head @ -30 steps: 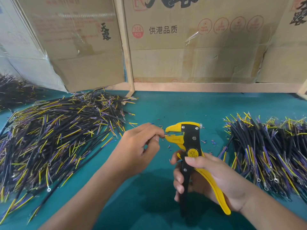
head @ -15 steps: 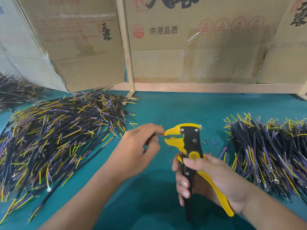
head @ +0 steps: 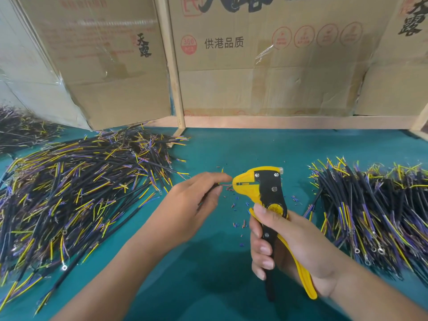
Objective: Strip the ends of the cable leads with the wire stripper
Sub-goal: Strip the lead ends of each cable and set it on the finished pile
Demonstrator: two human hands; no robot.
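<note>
The right hand (head: 287,246) grips the handles of the yellow-and-black wire stripper (head: 266,193), fingers curled round them, head upright with its nose pointing to nine o'clock. The left hand (head: 187,209) pinches a single cable lead (head: 225,184) between thumb and fingertips and holds its tip right at the nose of the tool; whether the tip sits fully inside the blades cannot be told, as the lead is thin and partly hidden by the fingers. The likeliest fault from here is a shallow or skewed insertion: squeeze then, and the blades would probably bite too little insulation or nick the strands. The left fingertips lie very near the nose, so a hasty squeeze could catch skin. A loose pinch might let the lead slip out with the pull. A large pile of leads (head: 76,193) lies at nine o'clock on the teal table (head: 220,149), another pile (head: 370,205) at three o'clock; small insulation offcuts (head: 236,224) litter the surface under the tool and could roll beneath the hands.
</note>
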